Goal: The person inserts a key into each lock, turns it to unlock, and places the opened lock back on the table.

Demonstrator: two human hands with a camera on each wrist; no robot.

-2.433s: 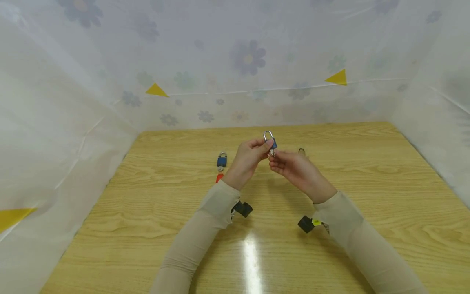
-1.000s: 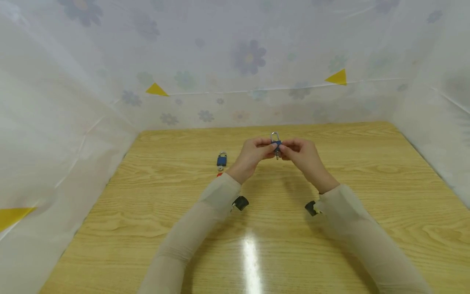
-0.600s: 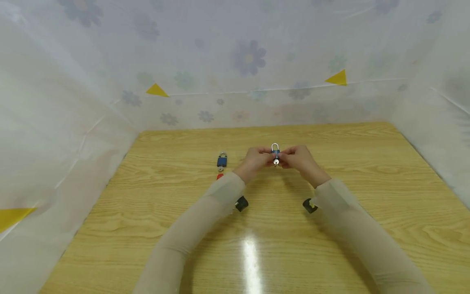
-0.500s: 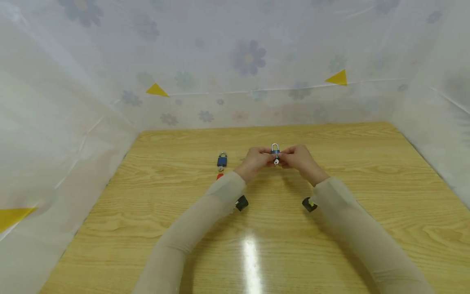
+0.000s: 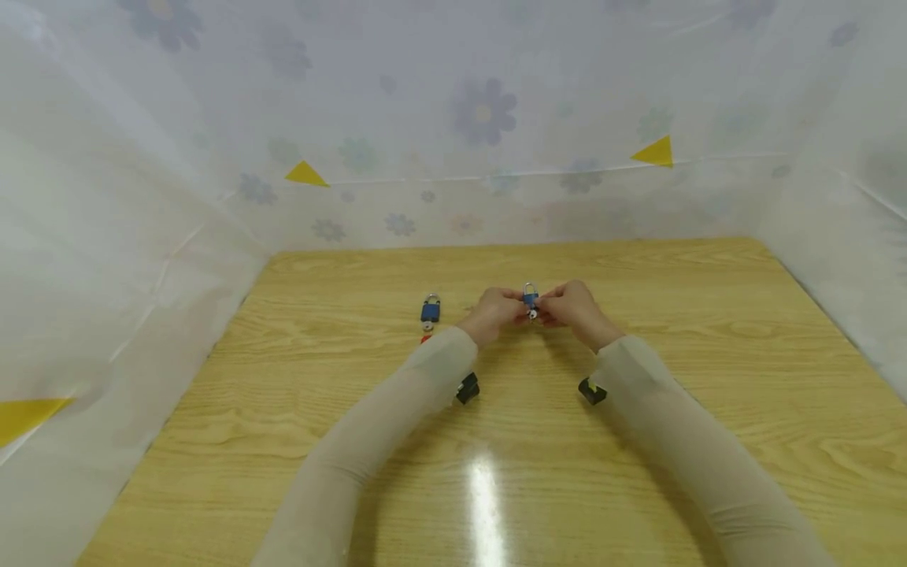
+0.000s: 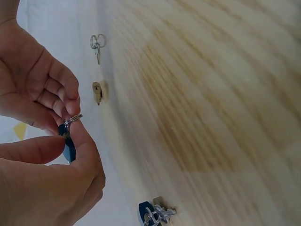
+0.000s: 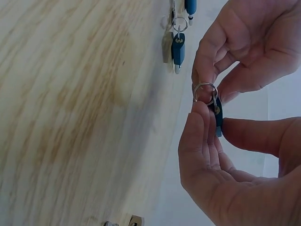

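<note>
A small blue padlock with a silver shackle sits between both hands, shackle pointing away. My left hand pinches its left side between thumb and fingers. From the right, my right hand pinches it too, thumb pressed on the body in the right wrist view. A key with a ring sits at the padlock's near end. Whether the padlock touches the table cannot be told. Left of the hands lies a second blue padlock with a key and a partly hidden red tag.
The left wrist view shows a brass-coloured lock and keys on a ring beyond the right hand. Black wrist devices hang below both sleeves over the wooden table. Patterned white sheeting surrounds it.
My right hand has shifted from the key end onto the padlock's body. Both hands have then lowered the padlock toward the table and slightly toward me.
</note>
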